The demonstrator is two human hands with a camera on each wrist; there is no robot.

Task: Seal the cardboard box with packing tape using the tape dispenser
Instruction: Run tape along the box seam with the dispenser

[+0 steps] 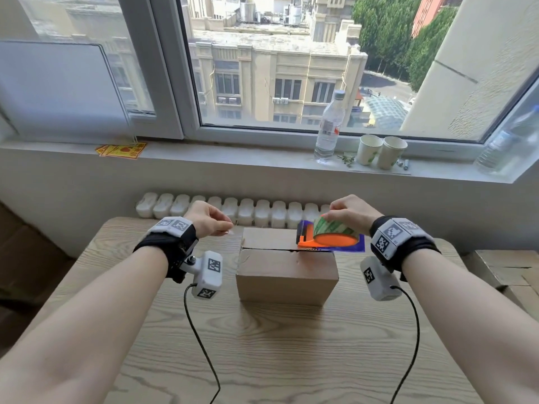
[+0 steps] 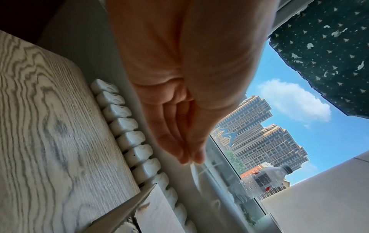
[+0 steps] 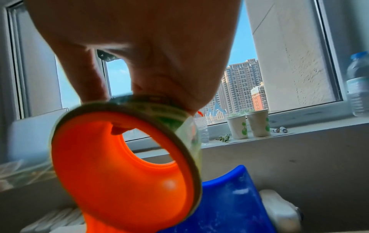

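Observation:
A brown cardboard box [image 1: 287, 272] stands mid-table with its flaps down and the top seam running left to right. My right hand [image 1: 335, 217] grips from above the green-printed tape roll [image 1: 332, 227] on an orange and blue tape dispenser [image 1: 329, 242], which sits over the box's right top edge. In the right wrist view my right hand [image 3: 139, 97] wraps the roll around the orange hub [image 3: 119, 165]. My left hand [image 1: 230, 227] hovers off the box's far left corner, pinching the end of the clear tape [image 2: 196, 176] at my left hand's [image 2: 191, 159] fingertips.
The box rests on a wood-grain table [image 1: 277, 345] against a white radiator [image 1: 233, 211]. The windowsill holds a water bottle [image 1: 329, 126], two paper cups [image 1: 379, 151] and a second bottle [image 1: 507, 144]. More cardboard boxes [image 1: 504, 272] lie right of the table. Wrist-camera cables trail across the table.

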